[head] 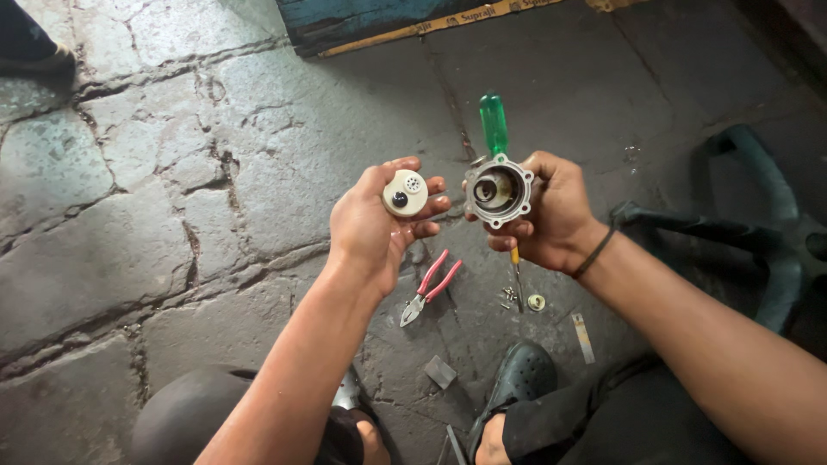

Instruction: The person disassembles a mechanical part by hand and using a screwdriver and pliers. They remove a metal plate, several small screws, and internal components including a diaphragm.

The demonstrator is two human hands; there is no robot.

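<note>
Over a cracked grey stone floor [121,232], the left hand [372,231] pinches a cream round cap [405,192]; the right hand [551,215] grips a metal housing [498,191] and green-handled screwdriver [494,125]. Red pliers [428,288] lie on the floor near the feet.

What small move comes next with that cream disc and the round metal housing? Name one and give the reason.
Probably bring the cream disc in the left hand across to the open face of the metal housing held in the right hand. Both parts are round, face up and apart, and the right hand also grips the green-handled screwdriver.
</note>
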